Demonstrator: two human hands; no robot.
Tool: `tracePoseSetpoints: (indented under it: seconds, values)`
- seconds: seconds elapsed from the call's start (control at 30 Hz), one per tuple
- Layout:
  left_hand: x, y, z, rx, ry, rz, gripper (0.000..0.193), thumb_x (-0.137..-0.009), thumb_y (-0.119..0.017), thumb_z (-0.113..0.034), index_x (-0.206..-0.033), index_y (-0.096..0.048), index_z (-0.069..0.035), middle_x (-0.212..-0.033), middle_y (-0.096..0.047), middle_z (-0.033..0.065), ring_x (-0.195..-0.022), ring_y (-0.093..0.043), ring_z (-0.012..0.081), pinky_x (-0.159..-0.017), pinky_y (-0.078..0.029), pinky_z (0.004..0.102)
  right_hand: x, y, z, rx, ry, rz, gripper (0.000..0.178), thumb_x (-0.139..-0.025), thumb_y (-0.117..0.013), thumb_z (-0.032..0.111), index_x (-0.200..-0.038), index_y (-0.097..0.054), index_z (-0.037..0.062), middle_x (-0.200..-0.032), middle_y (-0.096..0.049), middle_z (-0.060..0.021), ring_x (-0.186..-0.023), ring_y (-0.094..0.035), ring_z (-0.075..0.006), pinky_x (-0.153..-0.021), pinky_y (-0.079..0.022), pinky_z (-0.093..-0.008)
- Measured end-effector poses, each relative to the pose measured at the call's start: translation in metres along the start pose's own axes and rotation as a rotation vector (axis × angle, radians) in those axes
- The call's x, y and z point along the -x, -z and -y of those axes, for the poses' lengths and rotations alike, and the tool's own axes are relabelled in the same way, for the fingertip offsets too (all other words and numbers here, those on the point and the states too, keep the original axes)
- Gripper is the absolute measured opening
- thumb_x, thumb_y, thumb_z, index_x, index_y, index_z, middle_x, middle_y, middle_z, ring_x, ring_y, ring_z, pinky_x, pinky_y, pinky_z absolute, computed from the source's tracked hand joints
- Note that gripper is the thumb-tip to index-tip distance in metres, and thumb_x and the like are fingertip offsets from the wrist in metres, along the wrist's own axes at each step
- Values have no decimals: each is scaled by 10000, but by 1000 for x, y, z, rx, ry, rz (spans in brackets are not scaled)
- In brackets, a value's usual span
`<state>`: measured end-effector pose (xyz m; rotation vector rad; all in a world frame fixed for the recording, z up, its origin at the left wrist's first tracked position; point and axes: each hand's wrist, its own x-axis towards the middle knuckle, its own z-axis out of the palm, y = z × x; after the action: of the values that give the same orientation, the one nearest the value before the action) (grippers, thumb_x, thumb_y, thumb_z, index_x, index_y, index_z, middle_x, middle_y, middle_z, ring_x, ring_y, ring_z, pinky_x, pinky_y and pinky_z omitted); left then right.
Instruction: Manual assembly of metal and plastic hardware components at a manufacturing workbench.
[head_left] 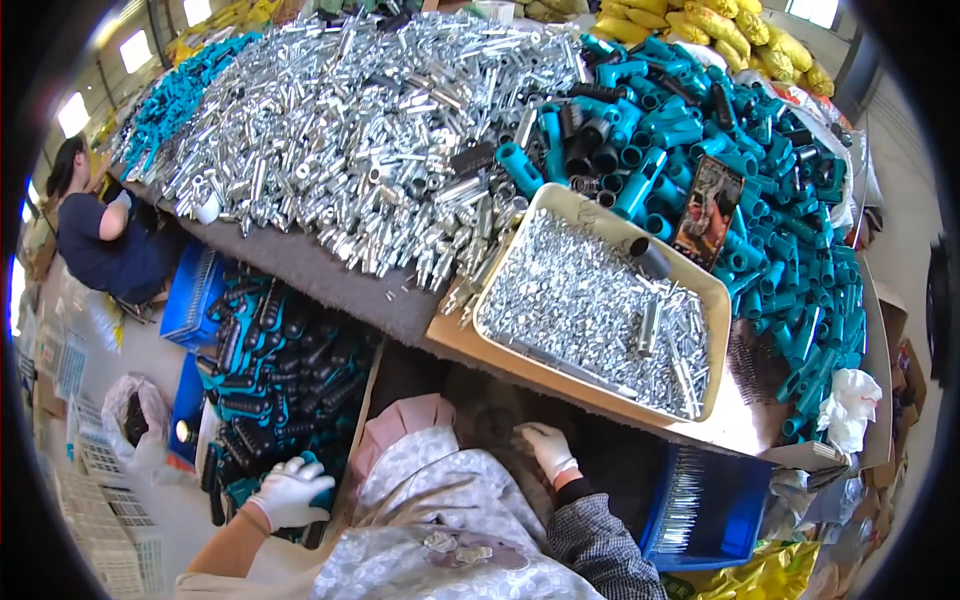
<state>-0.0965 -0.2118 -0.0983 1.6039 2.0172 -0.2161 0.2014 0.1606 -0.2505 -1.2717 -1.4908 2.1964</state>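
Note:
My left hand (292, 493), in a white glove, has its fingers spread over the near end of a heap of black and teal tool handles (285, 370). It holds nothing that I can see. My right hand (547, 450), also gloved in white, is beside my lap below the table edge. Its fingers are curled, and whatever may be inside them is hidden. Beyond it on the table stands a cream tray (716, 370) of small silvery metal parts (580, 300), with a black tube (650, 258) and several longer metal pieces among them.
Loose metal sockets and shafts (330, 120) cover the table, with teal plastic tubes (790, 270) heaped at right. A phone (710, 212) leans beside the tray. Blue crates (735, 510) (190, 300) stand below. Another person (105, 235) sits at far left. Yellow sacks (715, 30) are piled behind.

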Motion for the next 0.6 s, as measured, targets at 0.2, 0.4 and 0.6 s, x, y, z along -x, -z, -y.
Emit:
tracePoseSetpoints:
  seconds: [0.2,0.4,0.6]
  values:
    - [-18,-36,-20,-204,6,-337,188,-777,-687,-304,-892,-735,-163,-1059,-654,24,-1174,-535,308,-968,-422,550,4,-4,-7,187,58,36,257,-985,-558,128,-1133,-693,-33,-1028,-733,-129,-927,-701,-205,-819,-550,-298]
    - [-24,-24,-14,-205,-16,-77,279,-816,-619,-401,-871,-744,-158,-1023,-671,65,-1136,-557,334,-938,-435,558,80,-50,130,268,383,302,243,-994,-537,114,-1117,-691,-29,-986,-727,-115,-958,-691,-180,-864,-540,-301]
    - [-74,117,-52,-121,-62,-358,316,-869,-635,-370,-1070,-704,-137,-1040,-687,75,-952,-639,302,-821,-530,438,160,-7,244,876,1161,-707,154,-788,-710,7,-935,-712,49,-808,-668,-121,-741,-638,-318,-698,-510,-393]
